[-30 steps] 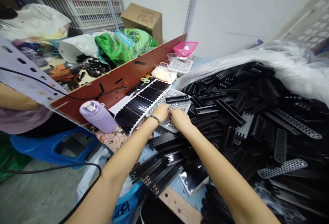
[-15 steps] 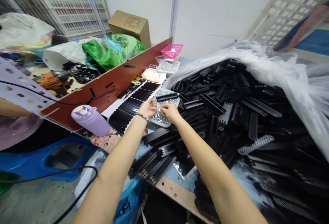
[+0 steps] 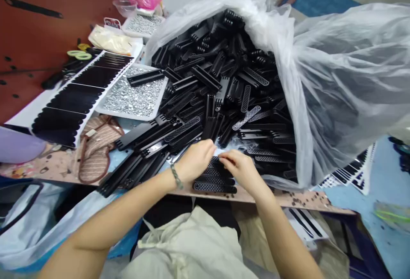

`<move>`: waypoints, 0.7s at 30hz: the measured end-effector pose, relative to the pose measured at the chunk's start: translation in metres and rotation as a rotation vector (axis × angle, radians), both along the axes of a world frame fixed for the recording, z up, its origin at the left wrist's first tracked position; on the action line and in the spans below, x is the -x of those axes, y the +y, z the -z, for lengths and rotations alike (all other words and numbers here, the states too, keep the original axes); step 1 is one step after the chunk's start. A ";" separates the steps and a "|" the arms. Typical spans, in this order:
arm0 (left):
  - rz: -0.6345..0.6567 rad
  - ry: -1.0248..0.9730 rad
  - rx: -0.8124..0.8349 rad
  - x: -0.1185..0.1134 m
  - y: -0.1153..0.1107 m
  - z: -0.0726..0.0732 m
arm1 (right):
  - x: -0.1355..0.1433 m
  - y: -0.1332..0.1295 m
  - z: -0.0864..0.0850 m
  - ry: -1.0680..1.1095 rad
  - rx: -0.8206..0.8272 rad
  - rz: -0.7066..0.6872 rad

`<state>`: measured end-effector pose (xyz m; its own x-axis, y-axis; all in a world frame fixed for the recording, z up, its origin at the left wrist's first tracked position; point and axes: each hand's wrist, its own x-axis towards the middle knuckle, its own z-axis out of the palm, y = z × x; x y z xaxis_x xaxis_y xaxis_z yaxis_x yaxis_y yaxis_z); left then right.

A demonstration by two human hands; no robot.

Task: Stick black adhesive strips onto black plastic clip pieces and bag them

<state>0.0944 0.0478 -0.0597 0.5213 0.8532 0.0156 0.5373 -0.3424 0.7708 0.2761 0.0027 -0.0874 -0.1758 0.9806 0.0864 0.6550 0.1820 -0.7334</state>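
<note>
At the near edge of the table (image 3: 307, 199), a short row of patterned black pieces (image 3: 214, 188) lies neatly side by side, so a little seems done; many more lie loose in the heap (image 3: 206, 78) spilling from the clear bag (image 3: 323, 69) (a tray (image 3: 124, 115) of metal bits (image 3: 134, 95) stands to its left). The left hand (image 3: 197, 159) curls beside the row's far end; the right hand (image 3: 241, 168) bends its fingertips there too. Whether either grips a piece, I cannot tell.
</note>
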 end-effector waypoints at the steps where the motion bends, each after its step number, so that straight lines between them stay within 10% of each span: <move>1: 0.041 0.141 -0.146 -0.010 -0.006 0.010 | -0.004 -0.007 0.009 -0.048 -0.035 0.020; 6: 0.171 0.378 -0.367 -0.023 -0.025 0.036 | -0.010 -0.021 0.033 -0.088 -0.075 0.056; 21: 0.338 0.169 -0.366 -0.003 -0.044 0.017 | -0.014 -0.021 0.036 -0.156 -0.195 -0.014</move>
<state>0.0979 0.0040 -0.0766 0.7875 0.5915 0.1731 0.4570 -0.7489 0.4798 0.2903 -0.0181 -0.1234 -0.2158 0.9453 0.2445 0.7540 0.3204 -0.5734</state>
